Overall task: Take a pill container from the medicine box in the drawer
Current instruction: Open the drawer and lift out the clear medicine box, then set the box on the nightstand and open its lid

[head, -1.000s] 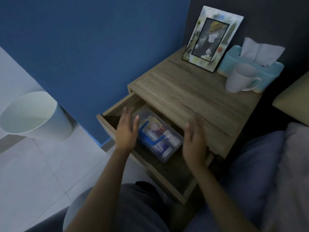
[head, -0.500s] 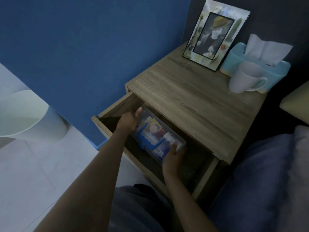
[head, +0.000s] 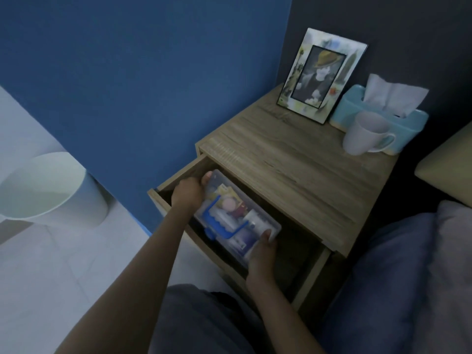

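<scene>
The wooden drawer [head: 310, 278] of the bedside table stands pulled out. Inside it lies a clear plastic medicine box [head: 231, 217] with a blue handle on its lid; packets and small bottles show through the lid. My left hand [head: 187, 194] grips the box's far left end, thumb on the lid. My right hand [head: 261, 256] grips its near right end, thumb on top. The lid is on. No single pill container can be told apart from the rest.
On the tabletop [head: 293, 162] stand a picture frame [head: 321, 75], a light blue tissue box [head: 378, 111] and a white mug [head: 365, 134]. A white bin [head: 48, 187] stands on the tiled floor at left. Blue bedding [head: 398, 277] lies at right.
Both hands went from hovering open above the drawer down onto the two ends of the medicine box and closed on it. The box has tilted slightly.
</scene>
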The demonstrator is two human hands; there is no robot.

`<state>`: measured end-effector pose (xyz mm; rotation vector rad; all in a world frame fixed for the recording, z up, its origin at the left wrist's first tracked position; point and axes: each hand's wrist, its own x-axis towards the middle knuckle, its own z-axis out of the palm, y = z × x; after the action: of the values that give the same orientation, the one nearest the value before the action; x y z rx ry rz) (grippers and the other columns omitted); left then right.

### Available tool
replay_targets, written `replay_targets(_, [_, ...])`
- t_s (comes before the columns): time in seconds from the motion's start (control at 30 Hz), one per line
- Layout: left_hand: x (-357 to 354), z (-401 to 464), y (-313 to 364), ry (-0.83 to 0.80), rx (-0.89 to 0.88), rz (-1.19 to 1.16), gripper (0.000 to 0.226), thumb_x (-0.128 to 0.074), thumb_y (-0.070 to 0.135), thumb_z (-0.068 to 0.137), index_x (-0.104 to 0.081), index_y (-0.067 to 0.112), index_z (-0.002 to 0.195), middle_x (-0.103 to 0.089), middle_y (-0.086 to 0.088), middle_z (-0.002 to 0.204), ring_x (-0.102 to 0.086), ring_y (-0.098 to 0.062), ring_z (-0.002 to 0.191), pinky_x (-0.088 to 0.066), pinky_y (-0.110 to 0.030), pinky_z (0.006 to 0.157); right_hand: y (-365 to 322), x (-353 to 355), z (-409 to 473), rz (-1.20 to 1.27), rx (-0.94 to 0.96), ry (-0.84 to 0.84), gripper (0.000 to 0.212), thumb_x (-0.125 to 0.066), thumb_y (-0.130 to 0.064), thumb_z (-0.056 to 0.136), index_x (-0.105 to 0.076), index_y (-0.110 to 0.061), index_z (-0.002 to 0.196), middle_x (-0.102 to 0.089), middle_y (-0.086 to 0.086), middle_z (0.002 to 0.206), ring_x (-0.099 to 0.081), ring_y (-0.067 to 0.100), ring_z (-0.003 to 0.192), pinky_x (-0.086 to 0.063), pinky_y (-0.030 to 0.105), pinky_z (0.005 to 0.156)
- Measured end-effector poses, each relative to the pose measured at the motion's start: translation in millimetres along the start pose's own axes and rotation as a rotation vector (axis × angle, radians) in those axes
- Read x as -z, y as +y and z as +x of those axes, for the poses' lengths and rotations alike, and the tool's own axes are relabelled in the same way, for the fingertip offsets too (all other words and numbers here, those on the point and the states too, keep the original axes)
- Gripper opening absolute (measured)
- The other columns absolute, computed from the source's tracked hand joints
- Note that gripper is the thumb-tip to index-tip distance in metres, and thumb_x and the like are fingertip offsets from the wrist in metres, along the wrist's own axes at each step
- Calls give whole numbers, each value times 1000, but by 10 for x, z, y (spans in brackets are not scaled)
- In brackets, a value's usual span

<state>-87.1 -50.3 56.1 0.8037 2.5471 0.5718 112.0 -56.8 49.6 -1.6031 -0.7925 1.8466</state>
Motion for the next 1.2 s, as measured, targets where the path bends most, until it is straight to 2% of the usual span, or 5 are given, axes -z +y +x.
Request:
replay_targets(0.47, [1180,-298,705,325,-203,-87,66,-24,46,102,-46,4,56,-60,-28,74,-60,-40,83,-37,-36,68,-1379,-87,-264,-194,141,-96,51,-34,-51,97,-58,-14,123,-68,10,105,-68,25,93,-56,45,88])
replay_targets(0.73, [671,390,1344,83,-169,-230,57,-26,29,105,-61,-16,110,-60,-36,121,-56,-43,115,-41,-39,92,-2443,-206,971,-489,476,-26,41,-32,-35,104,-59,-4,102,-64,18,111,-64,25,80,-54,23,75])
replay_targets(0.87, [413,691,1498,-18,-117,-327,53,-31,34,103,-61,-10,109,-63,-28,115,-59,-38,108,-40,-32,78,-2671,-269,1395,-527,511,13,33,-40,-23,103,-58,2,114,-59,24,122,-56,35,113,-42,40,102])
replay_targets(1.03, [359,819,1620,-22,-79,-438,56,-36,39,102,-60,-12,102,-65,-30,107,-62,-39,99,-43,-34,72,-2763,-241,1560,-523,462,-60,24,-43,-21,102,-59,-9,89,-61,-2,77,-58,10,69,-44,5,44])
replay_targets(1.2, [244,812,1629,108,-120,-465,56,-39,39,101,-59,-13,96,-65,-32,100,-63,-41,94,-39,-34,68,-2743,-197,1764,-503,499,-58,25,-47,-25,100,-62,-8,90,-65,5,86,-59,12,69,-45,6,48])
